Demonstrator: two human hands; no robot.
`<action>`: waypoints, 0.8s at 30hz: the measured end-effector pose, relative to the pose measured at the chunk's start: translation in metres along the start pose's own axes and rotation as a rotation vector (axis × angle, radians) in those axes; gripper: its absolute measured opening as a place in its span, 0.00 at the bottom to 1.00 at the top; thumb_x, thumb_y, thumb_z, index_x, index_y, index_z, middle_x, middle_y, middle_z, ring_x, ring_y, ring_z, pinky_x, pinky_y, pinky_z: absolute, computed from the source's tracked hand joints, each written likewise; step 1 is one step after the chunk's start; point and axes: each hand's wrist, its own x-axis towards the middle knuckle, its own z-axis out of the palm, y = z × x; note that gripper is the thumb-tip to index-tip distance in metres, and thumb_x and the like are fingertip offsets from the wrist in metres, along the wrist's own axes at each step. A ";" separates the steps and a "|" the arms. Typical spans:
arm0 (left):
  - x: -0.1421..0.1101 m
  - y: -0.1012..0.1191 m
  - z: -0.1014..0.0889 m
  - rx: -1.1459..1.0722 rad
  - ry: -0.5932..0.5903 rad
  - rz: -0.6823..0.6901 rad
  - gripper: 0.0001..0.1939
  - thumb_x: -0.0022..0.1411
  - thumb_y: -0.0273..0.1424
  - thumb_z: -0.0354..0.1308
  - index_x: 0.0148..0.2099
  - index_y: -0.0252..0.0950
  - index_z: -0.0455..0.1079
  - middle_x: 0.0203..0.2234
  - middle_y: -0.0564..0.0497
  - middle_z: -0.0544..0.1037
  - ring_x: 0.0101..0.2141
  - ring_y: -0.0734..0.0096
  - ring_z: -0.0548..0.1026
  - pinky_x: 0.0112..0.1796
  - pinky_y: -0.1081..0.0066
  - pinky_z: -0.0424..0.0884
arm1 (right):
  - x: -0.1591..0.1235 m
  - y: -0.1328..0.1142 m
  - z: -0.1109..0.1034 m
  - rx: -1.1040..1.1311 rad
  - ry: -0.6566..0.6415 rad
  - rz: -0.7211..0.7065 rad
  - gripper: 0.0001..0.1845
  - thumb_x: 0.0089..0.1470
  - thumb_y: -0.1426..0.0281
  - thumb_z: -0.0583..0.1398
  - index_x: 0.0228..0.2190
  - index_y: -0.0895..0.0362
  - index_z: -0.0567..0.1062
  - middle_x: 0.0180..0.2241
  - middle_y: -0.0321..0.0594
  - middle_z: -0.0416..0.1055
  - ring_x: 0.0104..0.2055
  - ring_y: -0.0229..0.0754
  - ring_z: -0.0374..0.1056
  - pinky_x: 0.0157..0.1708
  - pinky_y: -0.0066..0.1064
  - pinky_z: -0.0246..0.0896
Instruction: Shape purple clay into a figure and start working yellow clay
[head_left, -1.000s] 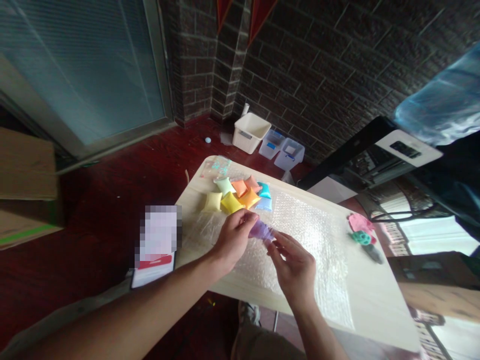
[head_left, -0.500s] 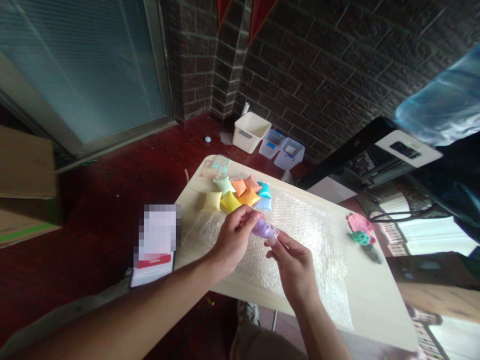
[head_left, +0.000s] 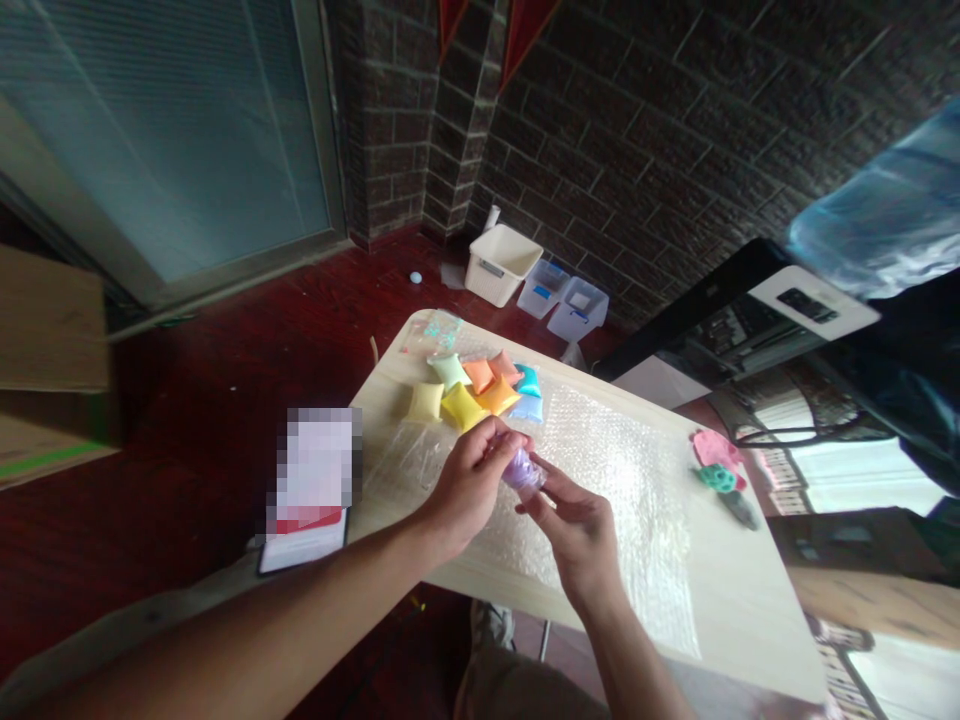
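Observation:
Between my hands, above the table, is a small purple packet [head_left: 523, 471] in clear wrapping, perhaps soft clay. My left hand [head_left: 472, 478] is closed on its left end, thumb on top. The fingers of my right hand [head_left: 577, 520] pinch the wrapper at the other end. Just beyond my left hand lie several pillow-shaped packets: a pale yellow packet [head_left: 425, 402], a bright yellow packet [head_left: 463, 406], an orange packet [head_left: 499, 395] and a light blue packet [head_left: 529, 407] among them. Bubble wrap [head_left: 600, 470] lies under my hands.
The pale table [head_left: 772, 610] holds a clear bag [head_left: 442, 328] at its far left corner and pink and green pieces [head_left: 718, 462] at the right. A tablet-like screen [head_left: 307, 550] sits by the left edge. Bins [head_left: 501, 265] stand on the floor behind.
My right hand has moved slightly left, closer to my left hand. The purple packet now looks shorter and more bunched between them.

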 end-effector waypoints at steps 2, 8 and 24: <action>-0.001 0.000 0.000 -0.003 0.008 -0.008 0.10 0.68 0.39 0.61 0.39 0.37 0.74 0.40 0.46 0.81 0.40 0.66 0.77 0.44 0.67 0.72 | 0.000 0.000 0.001 -0.018 0.008 0.018 0.16 0.53 0.61 0.74 0.44 0.49 0.89 0.55 0.44 0.83 0.50 0.56 0.79 0.38 0.39 0.80; 0.003 0.006 -0.003 0.080 0.000 0.000 0.11 0.66 0.39 0.64 0.39 0.35 0.77 0.36 0.47 0.82 0.36 0.68 0.76 0.39 0.69 0.71 | 0.001 0.002 0.001 0.079 0.049 0.114 0.16 0.51 0.59 0.76 0.37 0.57 0.88 0.28 0.44 0.85 0.26 0.45 0.79 0.26 0.33 0.78; 0.016 0.014 -0.020 0.118 -0.080 -0.106 0.07 0.55 0.31 0.71 0.33 0.32 0.80 0.25 0.49 0.80 0.26 0.72 0.75 0.32 0.70 0.72 | 0.005 -0.009 -0.009 0.252 0.076 0.307 0.23 0.42 0.55 0.80 0.34 0.60 0.87 0.28 0.47 0.85 0.21 0.46 0.81 0.16 0.27 0.76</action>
